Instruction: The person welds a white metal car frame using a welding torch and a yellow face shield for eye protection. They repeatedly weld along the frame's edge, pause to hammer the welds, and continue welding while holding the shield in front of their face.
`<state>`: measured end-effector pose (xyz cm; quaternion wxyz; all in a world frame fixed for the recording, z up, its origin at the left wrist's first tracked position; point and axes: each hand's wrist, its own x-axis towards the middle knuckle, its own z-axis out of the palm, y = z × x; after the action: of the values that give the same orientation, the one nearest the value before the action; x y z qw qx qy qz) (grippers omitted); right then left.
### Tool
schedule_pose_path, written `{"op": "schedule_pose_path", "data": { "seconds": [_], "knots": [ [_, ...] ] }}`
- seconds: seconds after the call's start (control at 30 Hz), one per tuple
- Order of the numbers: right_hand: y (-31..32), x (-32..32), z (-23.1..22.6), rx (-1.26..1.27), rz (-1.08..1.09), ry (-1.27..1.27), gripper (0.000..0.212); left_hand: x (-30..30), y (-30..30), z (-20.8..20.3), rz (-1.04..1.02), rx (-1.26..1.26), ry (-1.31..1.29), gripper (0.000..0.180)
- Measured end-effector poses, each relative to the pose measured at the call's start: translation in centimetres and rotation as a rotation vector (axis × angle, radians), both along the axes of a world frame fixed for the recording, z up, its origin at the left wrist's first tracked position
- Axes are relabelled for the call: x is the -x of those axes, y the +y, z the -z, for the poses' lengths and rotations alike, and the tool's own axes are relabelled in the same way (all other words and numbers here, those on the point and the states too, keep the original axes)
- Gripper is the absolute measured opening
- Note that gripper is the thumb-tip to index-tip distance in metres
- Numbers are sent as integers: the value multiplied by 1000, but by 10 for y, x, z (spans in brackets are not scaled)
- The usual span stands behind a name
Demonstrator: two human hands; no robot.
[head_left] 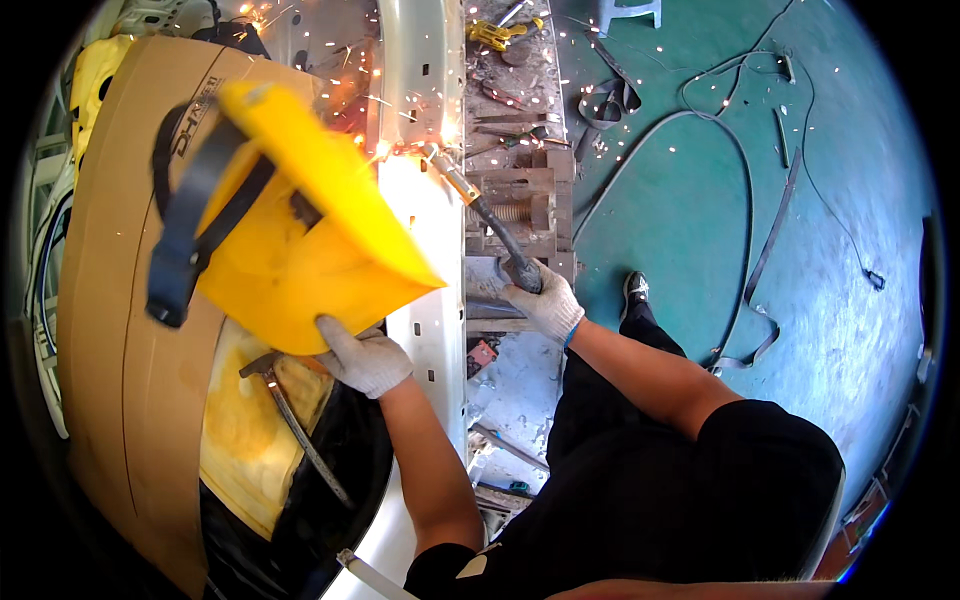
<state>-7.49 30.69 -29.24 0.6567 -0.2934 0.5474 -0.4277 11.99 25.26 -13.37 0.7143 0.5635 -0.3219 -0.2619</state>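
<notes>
My left hand (368, 360), in a pale work glove, grips the lower edge of a yellow welding shield (290, 240) with black head straps. The shield is tilted and stands between me and part of the bright arc. In my right hand (545, 305), also gloved, is the black handle of a welding torch (500, 235). Its metal nozzle points up and left at a white car body panel (425, 330). Glaring light and flying sparks surround the tip, so the exact contact spot is washed out.
Brown cardboard (110, 400) covers the left side. A hammer (285, 420) lies on yellowed padding (245, 450). Right of the panel, a bench (515, 75) carries hand tools and a vise (520, 210). Cables (745, 170) loop across the green floor (680, 230); a stool (630, 12) stands far off.
</notes>
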Motion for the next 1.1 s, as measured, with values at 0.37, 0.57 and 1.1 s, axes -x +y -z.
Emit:
{"op": "schedule_pose_path", "data": {
  "seconds": [0.37, 0.57, 1.1],
  "knots": [
    [-17, 6, -8, -4, -139, 75, 37, -14, -2, 11, -68, 62, 93, 70],
    [-21, 15, 0, 15, -164, 44, 37, -2, -3, 7, -90, 53, 40, 70],
    [-23, 13, 4, 19, -171, 160, 40, 2, -5, 0, -116, 2, 77, 65]
  ]
}}
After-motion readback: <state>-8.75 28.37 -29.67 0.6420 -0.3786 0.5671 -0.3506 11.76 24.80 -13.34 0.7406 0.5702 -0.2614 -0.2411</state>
